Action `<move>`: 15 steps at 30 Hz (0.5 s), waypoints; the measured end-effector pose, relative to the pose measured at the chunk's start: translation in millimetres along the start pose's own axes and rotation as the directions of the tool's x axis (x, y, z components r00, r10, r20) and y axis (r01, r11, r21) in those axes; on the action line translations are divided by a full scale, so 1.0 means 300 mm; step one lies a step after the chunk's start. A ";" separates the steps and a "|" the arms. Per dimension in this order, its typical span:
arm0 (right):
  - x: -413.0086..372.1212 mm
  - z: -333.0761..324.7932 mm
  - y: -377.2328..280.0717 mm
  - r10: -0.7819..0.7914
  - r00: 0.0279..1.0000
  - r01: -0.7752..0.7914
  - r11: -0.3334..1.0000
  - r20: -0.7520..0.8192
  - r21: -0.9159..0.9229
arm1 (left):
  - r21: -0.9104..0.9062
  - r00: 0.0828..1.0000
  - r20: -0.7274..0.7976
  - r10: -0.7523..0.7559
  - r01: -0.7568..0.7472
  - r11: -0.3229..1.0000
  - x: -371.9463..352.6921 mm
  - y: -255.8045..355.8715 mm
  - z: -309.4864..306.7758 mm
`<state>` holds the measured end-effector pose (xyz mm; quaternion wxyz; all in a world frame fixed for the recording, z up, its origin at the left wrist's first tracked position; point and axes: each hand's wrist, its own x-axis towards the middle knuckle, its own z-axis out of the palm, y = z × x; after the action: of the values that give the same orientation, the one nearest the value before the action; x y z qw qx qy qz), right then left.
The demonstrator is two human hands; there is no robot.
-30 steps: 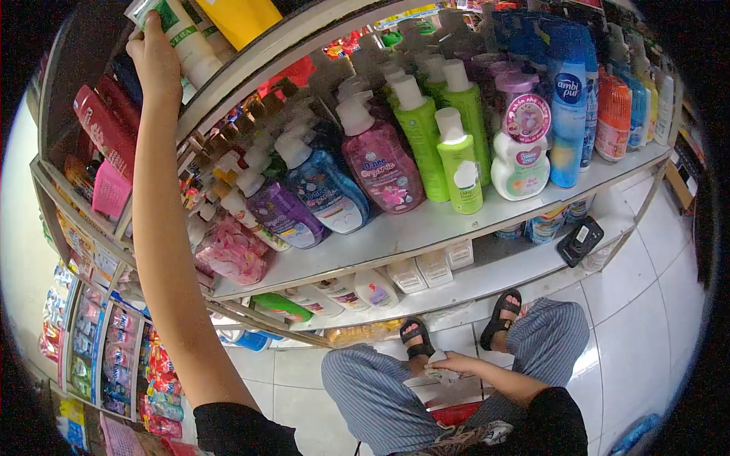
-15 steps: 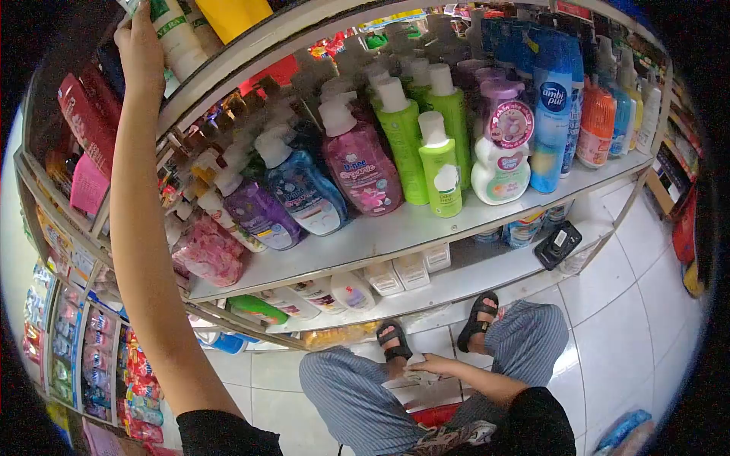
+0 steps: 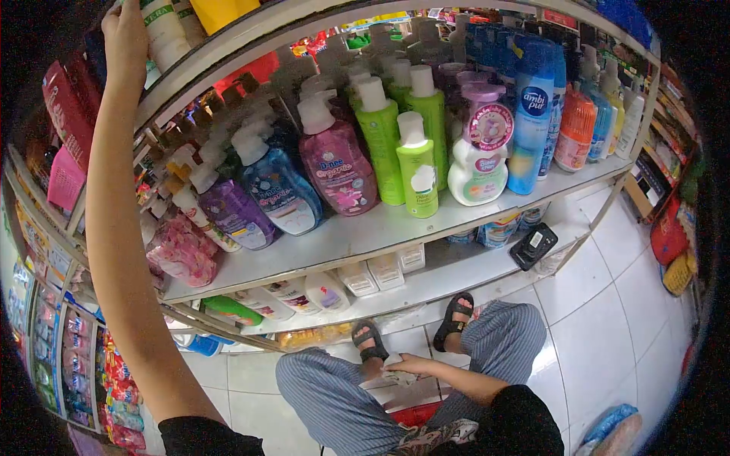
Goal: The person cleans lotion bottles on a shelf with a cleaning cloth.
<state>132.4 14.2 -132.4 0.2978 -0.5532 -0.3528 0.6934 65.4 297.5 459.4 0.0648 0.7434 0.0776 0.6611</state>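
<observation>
— Bottle [image 3: 166,38] first: where does it sit from the left hand [image 3: 125,34]?

— High on the top shelf [image 3: 228,53], white with a green label, just right of the hand and touching it. The arm is stretched almost straight up to reach that height.

— Which way does its long axis run?

— Tilted. The plain white end, likely the cap, points down toward the shelf's front edge. The labelled end goes up and out of view at the top. A yellow bottle [image 3: 217,11] lies just beside it, on the side away from the hand.

— And the grip?

— The back of the hand faces the camera, with the palm side against the bottle's left flank. The fingertips run off the top of the view, so I cannot tell whether the fingers wrap the bottle or only lie along it.

— Right hand [image 3: 407,366]?

— Well apart, low between the knees [image 3: 319,380], over the tiled floor [image 3: 608,319]. Its grip is pressed together, pinching a white scrap [image 3: 382,378]. It could be cloth or paper, but it is too small to say which.

— So the left is the nearer one.

— By far, since it is the only hand up at that shelf. Between the two hands stand the pump bottles [image 3: 334,163] on the middle shelf [image 3: 365,235], and neither hand touches them.
</observation>
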 end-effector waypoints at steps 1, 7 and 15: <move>-0.005 0.003 -0.005 0.057 0.998 -0.058 0.998 -0.027 -0.020 | -0.035 1.000 -0.009 -0.010 0.010 0.999 0.001 -0.006 0.000; -0.030 0.006 -0.029 -0.123 0.990 0.115 0.988 0.075 0.103 | 0.049 0.998 0.005 0.060 -0.060 0.997 0.036 -0.048 -0.016; -0.007 -0.001 -0.013 -0.074 0.995 0.073 0.997 0.062 0.020 | 0.293 0.972 0.227 0.061 -0.128 0.948 0.031 -0.015 -0.009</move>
<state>133.3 14.7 -128.0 0.3168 -0.5150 -0.3759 0.7022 63.7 303.8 467.7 -0.0749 0.8144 0.1354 0.5593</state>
